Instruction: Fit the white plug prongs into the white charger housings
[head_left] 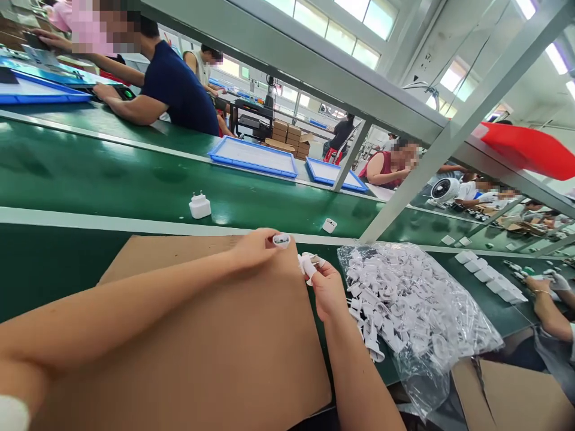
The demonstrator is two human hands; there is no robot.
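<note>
My left hand (256,248) is closed around a white plastic charger housing (281,240), its open oval end facing me and parts visible inside. Just to the right, my right hand (329,288) pinches a small white plastic piece (308,265); its exact kind is hard to make out, and white covers show on some fingertips. Both hands are over the far right corner of a brown cardboard sheet (215,347). Close to my right forearm lies a clear plastic bag (417,305) full of loose white plastic parts, some spilling out at its near left side.
On the green conveyor belt (135,173) stand a white charger with two pins (200,205) and another white housing (329,225). Blue-rimmed trays (254,157) line the far side. A slanting metal post (404,191) rises beyond the bag. White blocks (492,275) and a co-worker's hands (541,284) are at right.
</note>
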